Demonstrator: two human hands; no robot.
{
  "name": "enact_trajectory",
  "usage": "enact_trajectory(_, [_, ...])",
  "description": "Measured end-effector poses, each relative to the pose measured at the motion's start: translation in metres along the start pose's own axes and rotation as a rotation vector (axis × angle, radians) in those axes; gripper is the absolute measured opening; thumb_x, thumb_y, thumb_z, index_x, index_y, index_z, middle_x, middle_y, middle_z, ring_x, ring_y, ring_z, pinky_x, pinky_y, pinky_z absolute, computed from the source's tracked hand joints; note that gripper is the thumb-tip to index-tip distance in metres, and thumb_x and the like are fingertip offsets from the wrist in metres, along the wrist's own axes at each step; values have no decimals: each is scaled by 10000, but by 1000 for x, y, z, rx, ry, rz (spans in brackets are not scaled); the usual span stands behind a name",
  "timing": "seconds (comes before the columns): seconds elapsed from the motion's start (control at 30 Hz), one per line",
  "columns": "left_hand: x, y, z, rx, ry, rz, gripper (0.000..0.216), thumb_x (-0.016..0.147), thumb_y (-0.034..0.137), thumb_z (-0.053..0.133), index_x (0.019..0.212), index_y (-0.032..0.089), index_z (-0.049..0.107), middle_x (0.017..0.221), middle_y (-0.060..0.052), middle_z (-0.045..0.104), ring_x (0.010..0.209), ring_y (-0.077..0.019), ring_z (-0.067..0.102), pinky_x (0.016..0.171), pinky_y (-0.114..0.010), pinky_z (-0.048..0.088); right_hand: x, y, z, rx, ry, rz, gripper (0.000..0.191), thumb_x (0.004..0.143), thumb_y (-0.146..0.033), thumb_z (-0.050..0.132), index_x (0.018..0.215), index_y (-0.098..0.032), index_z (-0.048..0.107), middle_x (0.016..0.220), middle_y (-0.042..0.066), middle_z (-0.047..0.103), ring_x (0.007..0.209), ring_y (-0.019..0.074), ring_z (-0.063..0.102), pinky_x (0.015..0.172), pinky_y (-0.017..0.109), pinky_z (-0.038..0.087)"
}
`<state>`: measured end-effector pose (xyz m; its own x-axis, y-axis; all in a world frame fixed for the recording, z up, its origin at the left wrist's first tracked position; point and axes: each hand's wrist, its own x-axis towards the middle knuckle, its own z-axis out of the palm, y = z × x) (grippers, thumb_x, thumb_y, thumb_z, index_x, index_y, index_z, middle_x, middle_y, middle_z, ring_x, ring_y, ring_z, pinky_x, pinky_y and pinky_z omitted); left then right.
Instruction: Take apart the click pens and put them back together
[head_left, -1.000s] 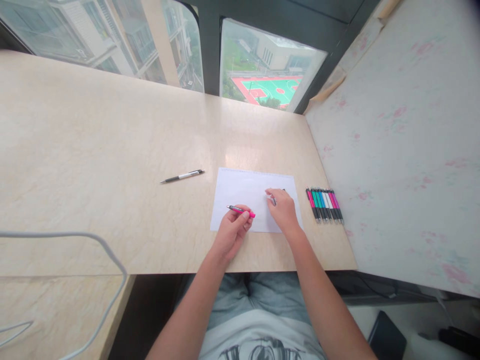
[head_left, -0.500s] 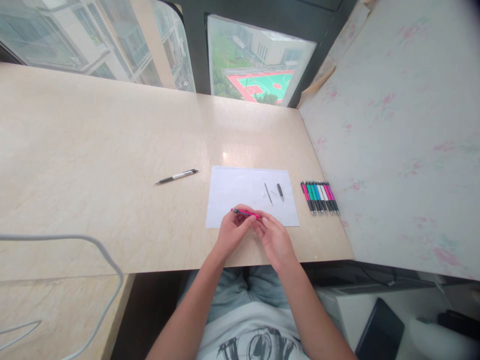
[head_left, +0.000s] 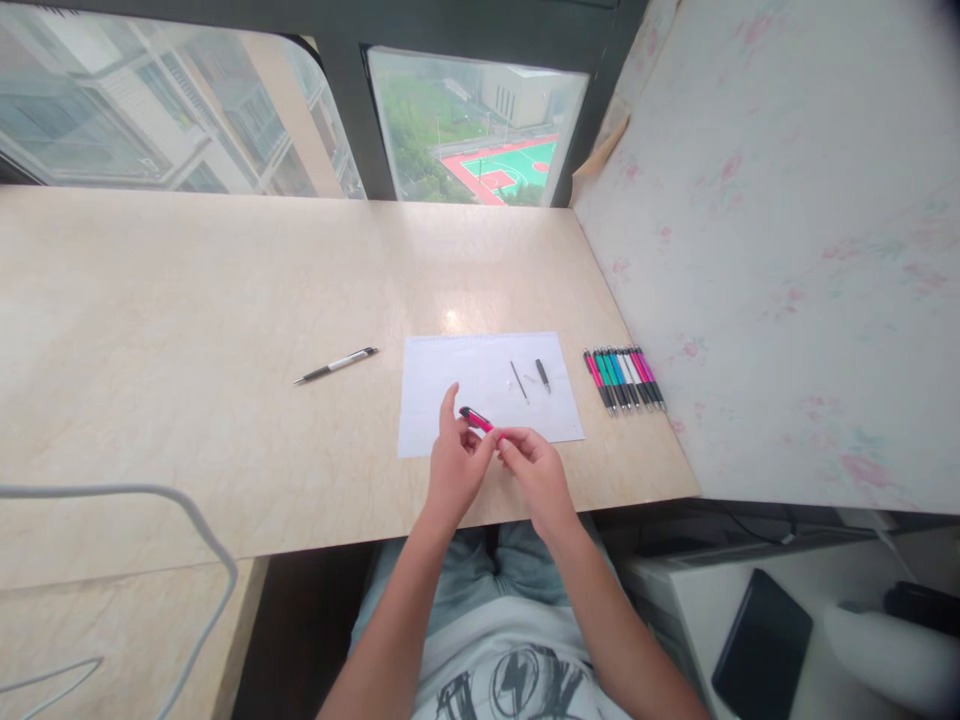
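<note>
Over the front edge of a white paper sheet (head_left: 431, 370), both hands meet on a pink pen barrel (head_left: 477, 419) with a black clip end. My left hand (head_left: 454, 468) is closed on the barrel between thumb and fingers, its index finger stretched up off it. The barrel's lower end is pinched in the fingertips of my right hand (head_left: 538, 478), which partly hide it. On the paper lie a thin dark refill (head_left: 519, 383), a black pen grip section (head_left: 543, 376) and tiny pale pieces, one perhaps a spring (head_left: 531, 379).
A row of several coloured pens (head_left: 624, 380) lies right of the paper, near the papered wall (head_left: 772, 250). A white and black pen (head_left: 336, 366) lies to the left. A grey cable (head_left: 184, 497) loops over the desk's left front. Windows (head_left: 480, 130) stand behind.
My left index finger has lifted away from the barrel. The barrel now tilts more, and my right fingertips have closed in on its lower end. The view has shifted slightly.
</note>
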<state>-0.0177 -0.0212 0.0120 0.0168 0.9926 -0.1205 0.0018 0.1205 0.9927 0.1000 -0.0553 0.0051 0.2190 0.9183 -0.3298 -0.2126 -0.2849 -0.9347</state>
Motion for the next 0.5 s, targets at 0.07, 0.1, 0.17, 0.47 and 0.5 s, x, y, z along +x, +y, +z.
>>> enact_trajectory(0.07, [-4, -5, 6, -119, 40, -32, 826, 767, 292, 768, 1466, 251, 329, 770, 30, 651, 604, -118, 569, 618, -231, 428, 0, 3, -1, -131, 37, -79, 220, 848, -371, 655, 965, -193, 709, 927, 65, 754, 866, 201, 693, 776, 323, 547])
enact_trajectory(0.1, [-6, -7, 9, -157, 54, -36, 789, 775, 300, 762, 1443, 243, 345, 789, 22, 656, 619, -118, 579, 625, -229, 431, 0, 4, -2, -196, 48, -123, 213, 856, -369, 641, 958, -194, 708, 919, 67, 753, 861, 207, 694, 768, 328, 547])
enact_trajectory(0.17, [-8, -11, 12, -187, 64, -31, 674, 801, 315, 740, 1372, 233, 391, 794, 15, 652, 639, -119, 592, 627, -225, 432, -1, 6, -3, -325, 64, -212, 197, 871, -356, 616, 946, -199, 708, 906, 71, 750, 845, 213, 690, 737, 328, 545])
enact_trajectory(0.47, [-1, -10, 0, -33, -1, 14, 518, 801, 285, 730, 1284, 241, 547, 812, -6, 669, 738, -155, 627, 708, -255, 466, -2, 17, -14, -649, 16, -537, 214, 941, -284, 499, 1023, -225, 688, 905, 75, 713, 746, 195, 646, 651, 317, 517])
enact_trajectory(0.5, [0, -8, -1, -4, 12, 26, 516, 798, 277, 730, 1286, 246, 565, 818, -9, 671, 743, -159, 628, 717, -261, 468, -1, 20, -15, -662, 16, -566, 223, 948, -275, 484, 1031, -228, 686, 910, 78, 711, 752, 196, 647, 659, 320, 519])
